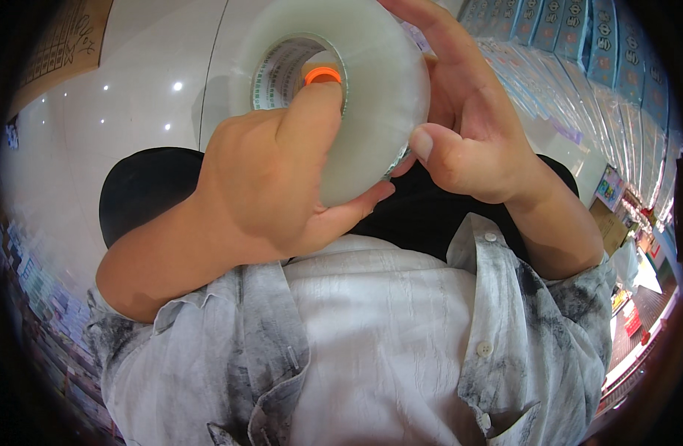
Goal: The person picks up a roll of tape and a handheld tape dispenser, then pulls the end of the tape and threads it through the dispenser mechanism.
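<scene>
A large roll of clear packing tape (375,72) is held up in front of me, its hollow printed cardboard core (271,78) facing the camera. My left hand (269,173) grips the roll from the left and below, with a finger or thumb inside the core and another finger under the rim. My right hand (475,111) is at the roll's right side, its thumb against the lower right edge; some of its fingers are hidden behind the roll. Through the core shows a small bright orange ring-shaped thing (323,72), partly hidden by my left hand.
A cardboard box (68,50) with printing stands on the shiny tiled floor (146,106) at upper left. Rows of blue packages in clear plastic (575,83) lie at upper right. Stacked goods (46,290) line the lower left edge; more goods are at the right.
</scene>
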`<state>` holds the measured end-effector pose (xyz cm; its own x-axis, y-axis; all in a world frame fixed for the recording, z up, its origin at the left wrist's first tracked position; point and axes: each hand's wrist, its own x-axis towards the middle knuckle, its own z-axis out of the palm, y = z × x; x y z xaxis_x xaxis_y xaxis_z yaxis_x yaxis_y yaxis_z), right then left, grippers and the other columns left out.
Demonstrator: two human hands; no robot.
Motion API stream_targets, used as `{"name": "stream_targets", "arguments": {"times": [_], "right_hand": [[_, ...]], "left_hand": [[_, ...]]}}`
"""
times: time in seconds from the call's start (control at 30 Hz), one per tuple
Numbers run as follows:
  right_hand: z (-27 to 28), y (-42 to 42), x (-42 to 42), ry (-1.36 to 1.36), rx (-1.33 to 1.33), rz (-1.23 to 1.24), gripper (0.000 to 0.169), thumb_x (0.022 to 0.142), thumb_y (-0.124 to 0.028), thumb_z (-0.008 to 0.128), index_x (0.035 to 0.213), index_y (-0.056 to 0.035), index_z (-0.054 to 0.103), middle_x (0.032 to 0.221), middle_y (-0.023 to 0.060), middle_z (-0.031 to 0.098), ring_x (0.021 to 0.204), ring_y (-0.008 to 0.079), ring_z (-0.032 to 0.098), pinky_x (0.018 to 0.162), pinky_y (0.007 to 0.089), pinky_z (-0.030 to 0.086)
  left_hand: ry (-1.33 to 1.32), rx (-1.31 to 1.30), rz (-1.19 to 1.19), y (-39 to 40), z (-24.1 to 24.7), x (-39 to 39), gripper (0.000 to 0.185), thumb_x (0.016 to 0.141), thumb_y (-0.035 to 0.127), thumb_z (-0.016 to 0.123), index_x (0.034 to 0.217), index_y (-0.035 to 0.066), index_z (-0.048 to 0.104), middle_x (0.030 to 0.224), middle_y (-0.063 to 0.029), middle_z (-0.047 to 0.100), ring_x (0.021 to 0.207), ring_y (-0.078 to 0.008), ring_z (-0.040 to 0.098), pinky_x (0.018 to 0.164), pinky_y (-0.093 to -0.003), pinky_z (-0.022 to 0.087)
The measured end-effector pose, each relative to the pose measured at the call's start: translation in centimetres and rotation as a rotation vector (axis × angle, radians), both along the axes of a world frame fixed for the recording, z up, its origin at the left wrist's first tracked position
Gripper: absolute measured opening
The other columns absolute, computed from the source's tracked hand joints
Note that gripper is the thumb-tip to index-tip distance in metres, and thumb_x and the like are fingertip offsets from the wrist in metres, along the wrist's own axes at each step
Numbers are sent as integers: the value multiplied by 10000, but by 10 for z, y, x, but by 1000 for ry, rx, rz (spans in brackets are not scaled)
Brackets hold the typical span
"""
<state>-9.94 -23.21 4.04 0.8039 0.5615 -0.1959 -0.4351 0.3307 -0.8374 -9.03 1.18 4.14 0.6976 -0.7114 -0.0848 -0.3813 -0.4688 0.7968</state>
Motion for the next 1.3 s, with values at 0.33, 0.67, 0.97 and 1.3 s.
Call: {"name": "stream_targets", "arguments": {"times": [0.33, 0.67, 0.97, 1.3], "right_hand": [[-15, 0, 0, -135, -11, -30, 1033, 887, -22, 626, 1740, -53, 46, 1648, 173, 402, 1492, 255, 450, 1230, 396, 352], [26, -1, -3, -97, -616, -185, 472, 993, -211, 788, 1374, -42, 568, 1398, 94, 589, 1168, 159, 655, 802, 250, 582], [14, -1, -4, 2, -707, -150, 284, 1016, -281, 783, 1137, -38, 700, 1269, 31, 681, 1070, 95, 684, 721, 241, 615], [0, 5, -6, 15, -718, -159, 238, 1030, -242, 740, 1096, -16, 707, 1213, 59, 696, 998, 122, 683, 741, 286, 600]], "left_hand": [[10, -8, 8, 1, 7, 2, 757, 747, 209, 962, 1364, -12, 583, 1092, -166, 771, 904, -342, 791, 772, -378, 620], [-8, 92, 103, -6, 7, 8, 666, 773, 219, 938, 1312, 13, 607, 1054, -181, 763, 881, -386, 776, 747, -402, 612], [-139, 199, 104, -8, -7, 7, 634, 807, 278, 921, 1280, 5, 599, 921, -208, 762, 791, -415, 763, 672, -450, 606], [-184, 272, 79, -9, -16, 7, 636, 851, 275, 881, 1317, -14, 560, 872, -191, 758, 759, -408, 754, 643, -469, 591]]}}
